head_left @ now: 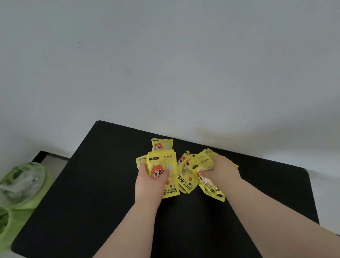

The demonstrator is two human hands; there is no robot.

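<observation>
Several yellow hand-warmer packets with a red-haired cartoon figure lie on a black table [109, 198]. My left hand [147, 183] grips a stack of packets [166, 167], thumb across the front of the top one. My right hand [217, 170] grips a crumpled bunch of packets [202, 165], some hanging below it toward me. Between my hands a few loose packets [185, 179] overlap on the table. One more packet [162, 144] lies just behind the left stack.
A white wall rises behind the table. At the left, beside the table's edge, stand green plastic bags [20, 186] with clear contents. Bare black tabletop stretches to the left, right and front of the packets.
</observation>
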